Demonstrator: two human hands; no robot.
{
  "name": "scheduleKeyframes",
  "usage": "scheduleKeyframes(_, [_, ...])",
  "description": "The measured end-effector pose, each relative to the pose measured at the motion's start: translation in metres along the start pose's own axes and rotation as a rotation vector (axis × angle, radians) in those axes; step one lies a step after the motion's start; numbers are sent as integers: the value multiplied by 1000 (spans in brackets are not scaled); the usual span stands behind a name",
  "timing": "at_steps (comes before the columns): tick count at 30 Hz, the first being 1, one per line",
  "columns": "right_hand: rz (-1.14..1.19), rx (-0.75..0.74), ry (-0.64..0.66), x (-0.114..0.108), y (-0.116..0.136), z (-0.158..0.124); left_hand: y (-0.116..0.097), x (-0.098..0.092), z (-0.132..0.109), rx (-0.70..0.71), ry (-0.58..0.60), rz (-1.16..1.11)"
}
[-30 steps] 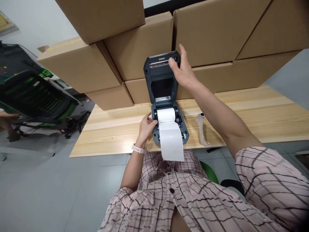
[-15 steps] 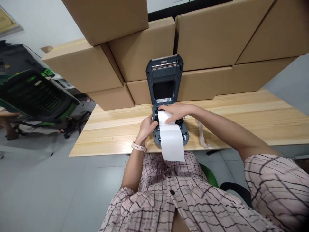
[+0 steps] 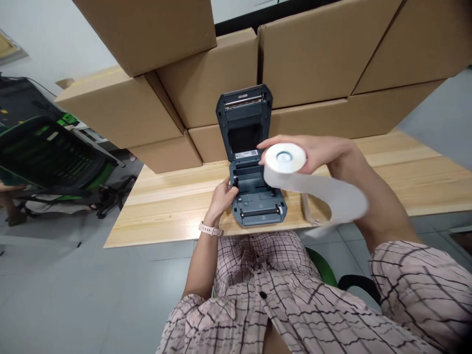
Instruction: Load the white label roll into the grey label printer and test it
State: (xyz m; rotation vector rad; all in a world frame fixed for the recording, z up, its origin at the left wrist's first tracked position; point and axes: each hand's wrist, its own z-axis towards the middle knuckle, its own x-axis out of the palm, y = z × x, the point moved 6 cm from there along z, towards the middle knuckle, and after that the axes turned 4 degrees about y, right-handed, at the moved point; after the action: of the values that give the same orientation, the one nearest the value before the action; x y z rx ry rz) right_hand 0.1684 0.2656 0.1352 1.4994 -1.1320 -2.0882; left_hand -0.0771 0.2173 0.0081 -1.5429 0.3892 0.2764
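Note:
A dark grey label printer (image 3: 258, 199) stands on the wooden table with its lid (image 3: 244, 120) tipped up and back, and its inner bay shows bare. My left hand (image 3: 222, 196) grips the printer's left side, thumb on the rim and fingers mostly hidden behind it. Above the bay's right side, my right hand (image 3: 317, 151) is closed round a white label roll (image 3: 283, 164), whose round end and core face up. A loose strip (image 3: 332, 196) of the roll curls off to the right, smeared by motion.
Stacked cardboard boxes (image 3: 306, 64) line the back of the wooden table (image 3: 158, 206). A thin whitish strip (image 3: 307, 209) lies right of the printer. At far left, a person's arm (image 3: 11, 188) shows beside a dark mesh chair (image 3: 55, 162).
My right hand has lifted the label roll out of the printer's bay, up and to the right, and turned it end-up. My left hand has stayed on the printer's side.

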Motion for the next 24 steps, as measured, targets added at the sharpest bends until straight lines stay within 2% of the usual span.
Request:
scheduleKeyframes(2, [84,47,-147,-13,-5,-25,1,2,0,12,25,-25])
scheduleKeyframes(5, [190,243,-415,-23,-31,-48,0,2,0,16,37,-54])
scheduleKeyframes(7, [264,347,-570,-26,-54,-51,-1,2,0,19,40,-78])
scheduleKeyframes(10, [355,354,-698,-29,-89,-42,-3,2,-1,10,50,-123])
scheduleKeyframes(13, [383,354,-724,-25,-123,-30,-3,3,0,-9,66,-150])
scheduleKeyframes(17, [425,458,-703,-1,-155,-22,1,5,1,-4,80,-187])
scheduleKeyframes(21, [449,495,-692,17,-164,-31,3,7,0,-21,87,-234])
scheduleKeyframes(24, [539,445,-708,21,-159,-65,0,8,-1,-14,77,-249])
